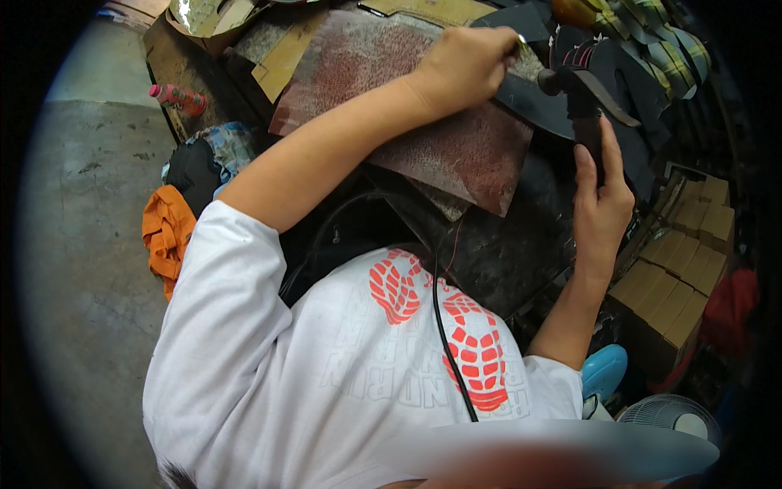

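Left hand (pixel 464 65) pinning dark sheet (pixel 529 102) far; right hand (pixel 601 200) gripping black power tool (pixel 582 110). Sheet possibly slipping under tool; left fingers sitting dangerously near it.

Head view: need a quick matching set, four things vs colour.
Things:
1. bottle
2. cloth on the floor
3. boxes at the right
4. fan at lower right

Colours:
A. tan
B. white
C. pink
D. orange

Pairs: 1-C, 2-D, 3-A, 4-B
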Motion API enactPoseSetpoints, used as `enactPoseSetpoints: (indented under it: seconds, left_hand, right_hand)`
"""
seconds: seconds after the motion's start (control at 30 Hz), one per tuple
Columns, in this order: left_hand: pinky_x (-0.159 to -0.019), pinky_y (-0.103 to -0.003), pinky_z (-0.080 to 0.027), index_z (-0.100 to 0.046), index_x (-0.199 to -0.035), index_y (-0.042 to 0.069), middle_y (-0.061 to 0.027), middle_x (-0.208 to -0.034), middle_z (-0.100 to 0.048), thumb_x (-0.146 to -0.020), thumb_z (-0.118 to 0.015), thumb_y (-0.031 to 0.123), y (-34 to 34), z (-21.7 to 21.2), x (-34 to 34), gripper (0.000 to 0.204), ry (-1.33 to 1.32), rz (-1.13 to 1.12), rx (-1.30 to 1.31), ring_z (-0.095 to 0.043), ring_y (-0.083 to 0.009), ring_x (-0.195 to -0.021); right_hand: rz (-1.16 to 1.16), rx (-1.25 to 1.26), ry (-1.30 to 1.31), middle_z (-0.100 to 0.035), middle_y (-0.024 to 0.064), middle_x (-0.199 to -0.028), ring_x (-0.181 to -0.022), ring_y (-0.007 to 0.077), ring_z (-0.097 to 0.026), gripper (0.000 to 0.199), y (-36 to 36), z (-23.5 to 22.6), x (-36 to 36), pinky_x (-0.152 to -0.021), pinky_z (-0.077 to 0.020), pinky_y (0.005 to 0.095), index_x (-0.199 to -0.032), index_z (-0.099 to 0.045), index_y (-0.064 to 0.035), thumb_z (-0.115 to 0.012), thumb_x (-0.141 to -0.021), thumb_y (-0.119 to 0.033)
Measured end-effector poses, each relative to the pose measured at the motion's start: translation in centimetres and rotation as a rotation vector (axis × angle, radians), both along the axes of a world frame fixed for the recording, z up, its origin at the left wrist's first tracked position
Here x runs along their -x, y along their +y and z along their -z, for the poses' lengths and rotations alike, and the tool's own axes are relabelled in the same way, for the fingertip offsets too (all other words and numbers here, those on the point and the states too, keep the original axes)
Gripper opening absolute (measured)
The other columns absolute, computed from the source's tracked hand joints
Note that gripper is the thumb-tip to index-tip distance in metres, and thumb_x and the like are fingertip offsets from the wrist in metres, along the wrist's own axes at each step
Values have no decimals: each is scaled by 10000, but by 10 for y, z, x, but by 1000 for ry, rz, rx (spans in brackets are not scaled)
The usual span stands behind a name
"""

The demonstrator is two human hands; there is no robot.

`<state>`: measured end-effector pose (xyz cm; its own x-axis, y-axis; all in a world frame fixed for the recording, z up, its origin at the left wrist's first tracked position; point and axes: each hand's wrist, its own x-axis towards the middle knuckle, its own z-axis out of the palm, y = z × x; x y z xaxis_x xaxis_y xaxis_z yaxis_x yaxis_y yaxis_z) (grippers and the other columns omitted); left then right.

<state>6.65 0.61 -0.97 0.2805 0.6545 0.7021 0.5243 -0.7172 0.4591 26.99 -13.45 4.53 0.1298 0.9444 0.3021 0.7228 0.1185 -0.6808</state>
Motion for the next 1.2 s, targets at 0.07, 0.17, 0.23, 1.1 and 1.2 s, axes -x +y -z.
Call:
enactPoseSetpoints:
  seconds: [0.07,0.17,0.23,1.1,1.2]
  left_hand:
    - [-739,-431,-570,-702,-1018,57,-162,-844,-713,-862,-682,123,6,6,0,170,-104,-16,101,-710,-356,-807]
    - [-703,-397,-559,-727,-986,34,-163,-796,-705,-857,-740,199,10,15,4,210,-627,148,624,-716,-321,-748]
    - [-677,-315,-551,-684,-983,6,-99,-813,-708,-924,-685,106,13,16,8,116,-649,197,757,-685,-188,-728]
    - [-733,-452,-564,-669,-1057,61,-150,-846,-702,-843,-679,95,-10,-4,-4,217,9,99,-62,-698,-369,-827]
    - [-721,-441,-572,-675,-1034,51,-154,-822,-704,-854,-676,94,-5,2,-5,185,-38,47,-14,-704,-363,-795]
  right_hand:
    - [23,24,-148,-746,159,-1102,-890,288,-748,457,-5,15,-7,-752,-556,364,-1443,-585,-202,-667,-1003,-295]
    - [-57,2,-239,-732,173,-1162,-996,365,-734,475,-10,23,-7,-810,-565,413,-1449,-572,-199,-649,-1005,-348]
    - [34,30,-269,-741,175,-1130,-977,360,-740,481,-10,22,-1,-800,-567,414,-1458,-562,-201,-639,-1011,-361]
    - [72,-104,199,-688,95,-821,-652,115,-608,516,-10,-32,8,-608,-497,271,-1449,-538,-74,-656,-1013,-322]
    - [43,115,40,-748,129,-928,-757,160,-691,506,-14,7,-11,-699,-537,329,-1486,-534,-175,-673,-1006,-258]
